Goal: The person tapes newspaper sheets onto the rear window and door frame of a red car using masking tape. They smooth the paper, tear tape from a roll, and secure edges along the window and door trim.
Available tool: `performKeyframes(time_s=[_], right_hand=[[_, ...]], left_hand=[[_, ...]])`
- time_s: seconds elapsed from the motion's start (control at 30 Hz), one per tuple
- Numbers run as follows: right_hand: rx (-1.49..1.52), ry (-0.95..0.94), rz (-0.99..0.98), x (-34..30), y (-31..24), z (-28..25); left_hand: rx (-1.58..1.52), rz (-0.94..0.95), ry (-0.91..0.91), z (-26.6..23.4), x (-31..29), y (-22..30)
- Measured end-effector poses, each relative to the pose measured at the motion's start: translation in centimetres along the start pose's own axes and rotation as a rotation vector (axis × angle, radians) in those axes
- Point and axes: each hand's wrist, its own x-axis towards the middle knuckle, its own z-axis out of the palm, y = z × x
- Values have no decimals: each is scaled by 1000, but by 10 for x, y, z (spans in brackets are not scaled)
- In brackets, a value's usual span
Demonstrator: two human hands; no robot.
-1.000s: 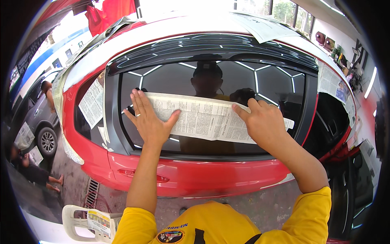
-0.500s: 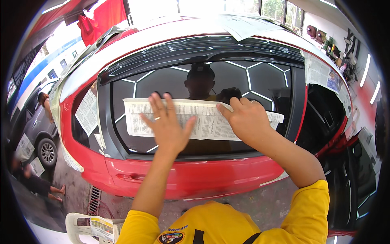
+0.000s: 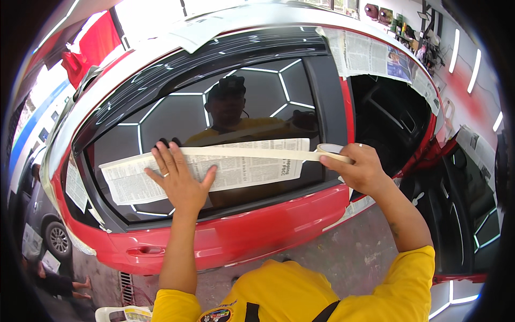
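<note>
Spread flat, my left hand (image 3: 182, 182) presses a strip of newspaper (image 3: 247, 174) against the dark side window (image 3: 263, 94) of a red car. Its fingertips lie over the paper's upper edge. My right hand (image 3: 365, 170) grips a roll of masking tape (image 3: 329, 148) beyond the paper's right end, near the door pillar. A pale length of tape (image 3: 241, 153) runs taut from the roll to the paper's top edge and passes toward my left fingers. At its right end the tape stands apart from the newspaper.
Below the glass is the red door panel (image 3: 257, 228) with its handle (image 3: 146, 250). More newspaper (image 3: 365, 51) covers the frame at the upper right. An open black door interior (image 3: 437, 209) lies to the right. A white chair (image 3: 107, 314) and a person's bare feet (image 3: 81, 288) are at lower left.
My right hand has moved right, away from the paper, drawing out tape; the roll now shows. My left hand stays flat on the newspaper. The whole view has shifted toward the right.
</note>
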Motion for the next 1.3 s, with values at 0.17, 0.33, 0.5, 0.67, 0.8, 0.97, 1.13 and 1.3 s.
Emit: performKeyframes(time_s=[0.17, 0.33, 0.5, 0.67, 0.8, 0.97, 1.13, 1.3], right_hand=[[-206, -113, 67, 11, 3, 8], [-128, -74, 25, 6, 17, 5], [-169, -37, -19, -9, 26, 3], [-226, -187, 141, -2, 15, 10], [-262, -212, 167, 6, 15, 13], [-311, -254, 189, 10, 11, 14], [-323, -289, 218, 12, 9, 19], [-341, -312, 239, 17, 7, 20]], left_hand=[[17, 1, 0, 0, 2, 4], [24, -3, 0, -1, 1, 6], [29, -12, -13, -4, 2, 9], [42, -11, -21, -4, 3, 9], [50, -20, -38, -3, 2, 7], [44, 4, -29, -3, 0, 10], [11, 102, -67, -10, -2, 50], [-55, 223, -138, -4, 6, 107]])
